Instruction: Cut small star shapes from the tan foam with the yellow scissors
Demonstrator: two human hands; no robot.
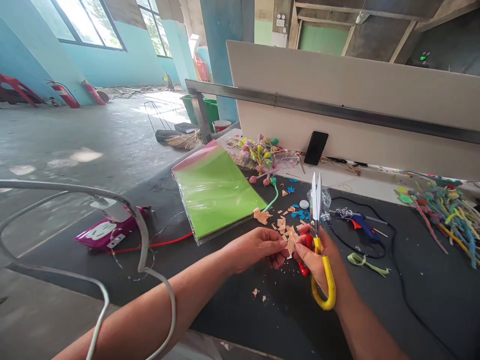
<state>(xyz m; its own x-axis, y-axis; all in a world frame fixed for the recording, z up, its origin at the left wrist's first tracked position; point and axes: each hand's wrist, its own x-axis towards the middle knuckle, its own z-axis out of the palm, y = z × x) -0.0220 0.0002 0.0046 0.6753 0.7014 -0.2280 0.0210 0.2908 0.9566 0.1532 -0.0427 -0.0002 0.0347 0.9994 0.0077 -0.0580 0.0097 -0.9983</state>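
My left hand (268,247) is closed in a pinch, its fingertips at a small piece of peach-coloured paper (290,246). Close beside it, my right hand (318,260) grips scissors (317,210), with thumb and forefinger together near the same piece. The scissor blades point up and away, slightly apart, and a yellow handle loop hangs over the palm. A red handle (304,267) shows by the right fingers; whether it belongs to the scissors I cannot tell. Peach paper scraps (281,224) and blue scraps (300,214) lie just beyond the fingertips.
Green sheets in a plastic sleeve (217,195) lie left of centre. A blue glue gun (362,227) with a black cord is on the right. Colourful pipe-cleaner bundles (453,215), a phone (316,148), a purple power strip (112,227) and a grey cable (140,235) surround the dark table (375,310).
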